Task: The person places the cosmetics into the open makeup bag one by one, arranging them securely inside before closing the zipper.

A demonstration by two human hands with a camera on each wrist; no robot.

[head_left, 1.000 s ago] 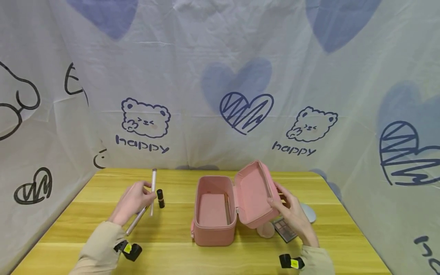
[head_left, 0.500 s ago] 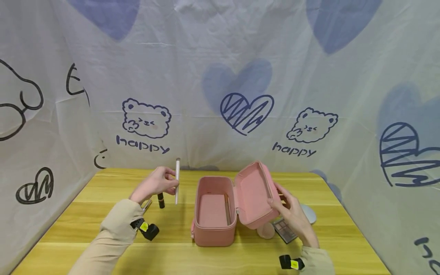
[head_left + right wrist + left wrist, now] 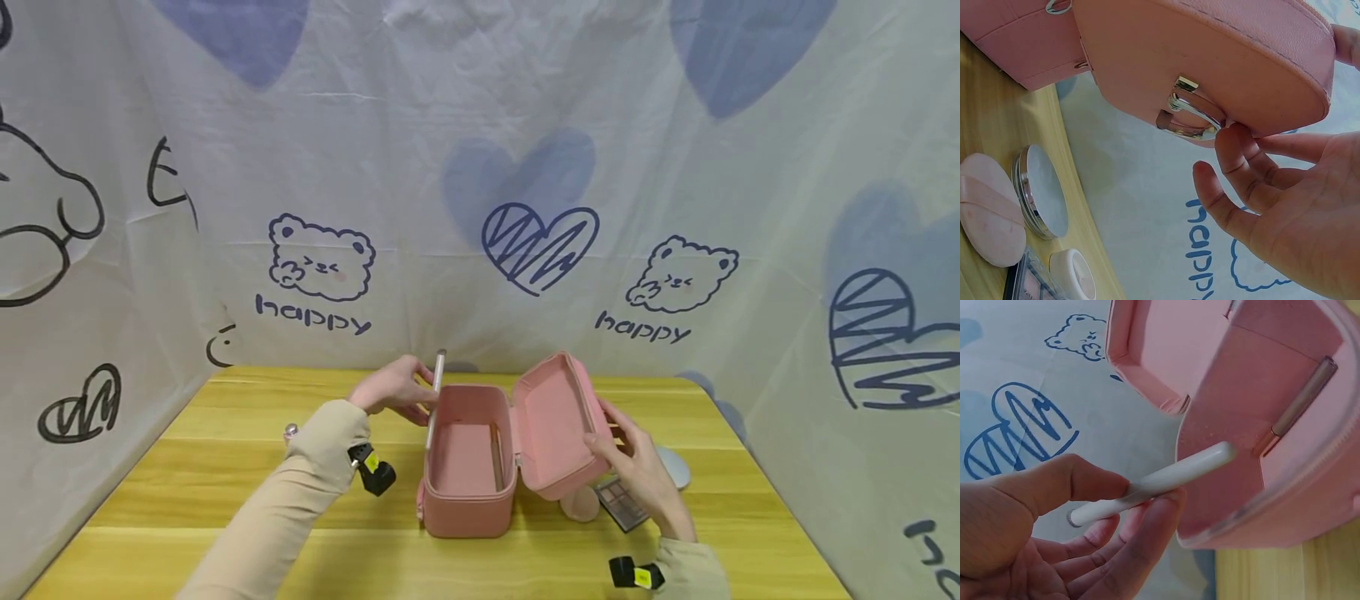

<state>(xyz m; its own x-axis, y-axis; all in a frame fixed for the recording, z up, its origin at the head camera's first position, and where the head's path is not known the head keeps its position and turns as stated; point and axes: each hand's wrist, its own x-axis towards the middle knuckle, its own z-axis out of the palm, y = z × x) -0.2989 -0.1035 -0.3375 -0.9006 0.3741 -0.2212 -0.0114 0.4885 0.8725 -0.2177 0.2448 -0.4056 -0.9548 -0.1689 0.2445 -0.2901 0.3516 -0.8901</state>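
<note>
My left hand [image 3: 397,390] pinches a slim white pen-shaped cosmetic stick [image 3: 1179,472] between thumb and fingers. Its grey end points up, while the rounded white end slants down over the left rim of an open pink makeup case [image 3: 469,518]. Inside the case, a brownish tube with a copper-coloured end [image 3: 1304,397] lies along the side wall. My right hand [image 3: 637,458] grips the tilted pink lid [image 3: 555,421] by its outer edge, thumb on the inside. In the right wrist view, the fingers curl beside the lid's metal-fitted handle [image 3: 1194,112].
Right of the case, partly under the lid, lie a powder puff [image 3: 991,212], a round silver-rimmed compact [image 3: 1046,194], an eyeshadow palette [image 3: 622,504] and a small white round pot [image 3: 1074,275]. A shiny pinkish tip [image 3: 291,432] shows beside my left sleeve. A printed curtain hangs behind the table.
My left hand has lifted the white stick from the left of the table and carried it right to the case. The black lipstick is now hidden by the left arm. My right hand stays put.
</note>
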